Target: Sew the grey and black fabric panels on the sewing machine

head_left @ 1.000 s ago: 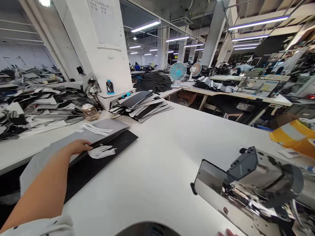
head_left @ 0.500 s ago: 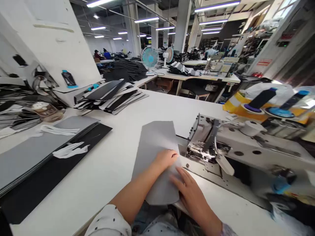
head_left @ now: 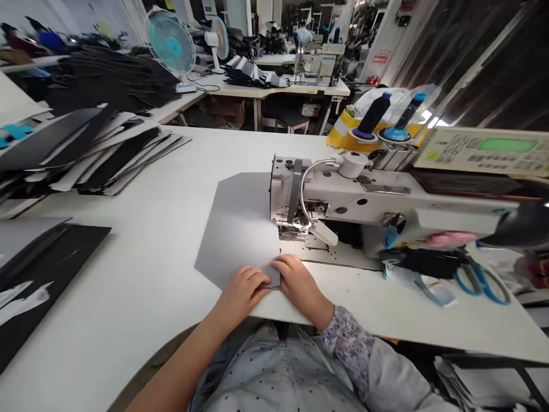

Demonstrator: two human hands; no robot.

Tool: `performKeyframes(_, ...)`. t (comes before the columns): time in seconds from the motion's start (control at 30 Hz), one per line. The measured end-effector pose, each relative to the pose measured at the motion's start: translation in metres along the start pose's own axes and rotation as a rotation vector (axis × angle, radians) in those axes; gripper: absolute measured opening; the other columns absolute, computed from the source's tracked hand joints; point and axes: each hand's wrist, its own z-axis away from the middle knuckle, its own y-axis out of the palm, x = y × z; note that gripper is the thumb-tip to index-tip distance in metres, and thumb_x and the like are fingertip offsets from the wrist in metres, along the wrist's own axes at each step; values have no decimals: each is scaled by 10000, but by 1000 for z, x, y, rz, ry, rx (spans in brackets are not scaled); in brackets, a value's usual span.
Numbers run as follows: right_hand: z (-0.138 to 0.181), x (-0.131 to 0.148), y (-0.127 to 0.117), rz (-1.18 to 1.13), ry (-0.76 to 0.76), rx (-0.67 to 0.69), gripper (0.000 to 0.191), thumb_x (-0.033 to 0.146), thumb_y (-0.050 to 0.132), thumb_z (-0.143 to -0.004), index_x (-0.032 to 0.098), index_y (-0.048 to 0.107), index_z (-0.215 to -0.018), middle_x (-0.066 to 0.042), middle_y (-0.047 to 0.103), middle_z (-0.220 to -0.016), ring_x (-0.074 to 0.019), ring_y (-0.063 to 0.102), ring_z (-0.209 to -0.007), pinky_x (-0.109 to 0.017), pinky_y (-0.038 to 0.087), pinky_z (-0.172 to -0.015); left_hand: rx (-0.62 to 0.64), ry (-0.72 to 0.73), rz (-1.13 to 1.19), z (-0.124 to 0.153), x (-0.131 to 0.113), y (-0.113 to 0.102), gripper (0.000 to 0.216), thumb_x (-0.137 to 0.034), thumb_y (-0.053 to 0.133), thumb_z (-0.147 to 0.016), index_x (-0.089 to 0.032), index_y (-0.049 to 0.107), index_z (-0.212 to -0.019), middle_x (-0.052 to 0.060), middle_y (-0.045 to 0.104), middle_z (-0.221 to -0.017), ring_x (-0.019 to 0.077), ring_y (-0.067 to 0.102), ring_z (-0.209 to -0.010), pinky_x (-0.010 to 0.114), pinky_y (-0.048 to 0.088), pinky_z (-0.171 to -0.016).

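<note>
A grey fabric piece [head_left: 240, 226] lies flat on the white table [head_left: 163, 269], its right edge reaching under the head of a white sewing machine [head_left: 343, 200]. My left hand [head_left: 241, 289] and my right hand [head_left: 295, 280] sit side by side at the near corner of the piece, fingers curled and pinching its edge. The needle area [head_left: 295, 226] is just beyond my right hand.
Stacks of black and grey cut pieces [head_left: 86, 151] lie at the left; more dark sheets [head_left: 38, 257] sit at the near left. Thread cones [head_left: 377, 117], a control panel [head_left: 484, 151] and blue scissors [head_left: 480, 280] are at the right. A teal fan [head_left: 171, 43] stands behind.
The view has swung right from the pile at the left to the sewing machine. My left hand left the stack; both hands have brought a grey piece up to the machine.
</note>
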Motion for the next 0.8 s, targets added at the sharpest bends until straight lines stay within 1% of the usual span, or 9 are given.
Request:
performKeyframes(0.13, 22, 4, -10, 28, 38, 10, 105, 180, 565, -890, 193, 641, -963, -51, 623, -905, -198, 545, -886, -358, 457, -834, 7, 32, -6, -6, 2, 0, 150, -314, 504, -930, -230, 624, -960, 7, 647, -966, 173, 537, -946, 339, 439, -859)
performKeyframes(0.2, 28, 6, -13, 42, 35, 19, 101, 236, 565, -915, 202, 657, -935, -38, 627, -854, -187, 545, -849, -341, 434, -825, 6, 31, -17, -8, 1, -2, 189, -332, 482, -941, -231, 641, -953, 8, 655, -950, 170, 541, -929, 334, 440, -844)
performKeyframes(0.3, 26, 7, -14, 53, 68, 26, 128, 234, 548, -926, 203, 668, -894, -28, 624, -820, -175, 534, -828, -314, 408, -808, 5, 2, -38, -12, -2, -5, 239, -335, 448, -953, -229, 661, -930, 15, 659, -904, 171, 552, -888, 328, 444, -807)
performKeyframes(0.43, 13, 10, -11, 140, 180, 44, 151, 186, 576, -875, 181, 615, -730, -19, 580, -739, -166, 504, -761, -291, 377, -736, 30, -90, -155, -22, -11, -5, 245, -285, 433, -951, -225, 661, -886, 19, 643, -824, 174, 556, -802, 315, 445, -714)
performKeyframes(0.5, 9, 11, -8, 183, 220, 41, 145, 173, 588, -848, 182, 582, -703, -9, 554, -703, -164, 488, -731, -287, 358, -699, 44, -96, -232, -25, -14, -3, 217, -246, 443, -941, -221, 649, -880, 20, 637, -829, 176, 559, -781, 316, 452, -688)
performKeyframes(0.6, 11, 13, -6, 214, 186, 36, 105, 170, 580, -860, 184, 596, -757, -8, 557, -722, -162, 484, -723, -290, 347, -687, 44, -1, -304, -20, -14, 3, 215, -151, 443, -917, -214, 647, -946, 33, 654, -910, 186, 584, -832, 341, 491, -737)
performKeyframes(0.7, 23, 14, -5, 267, 62, 38, 91, 156, 560, -894, 192, 643, -902, -25, 583, -795, -172, 495, -761, -305, 358, -727, -23, 122, -322, -6, -5, 10, 323, -103, 419, -906, -213, 627, -1127, 59, 660, -1096, 219, 580, -1069, 381, 498, -893)
performKeyframes(0.77, 30, 14, -4, 306, 4, 39, 156, 150, 561, -902, 198, 641, -1026, -36, 595, -844, -181, 499, -788, -317, 367, -755, -50, 166, -322, 1, 4, 14, 376, -113, 402, -915, -228, 596, -1216, 57, 641, -1190, 228, 526, -1201, 395, 478, -968)
performKeyframes(0.8, 31, 13, -4, 324, -7, 40, 190, 150, 561, -905, 196, 631, -1075, -42, 598, -867, -184, 499, -797, -322, 372, -764, -50, 174, -323, 1, 9, 15, 384, -124, 397, -921, -237, 589, -1234, 49, 638, -1209, 226, 514, -1226, 396, 474, -986)
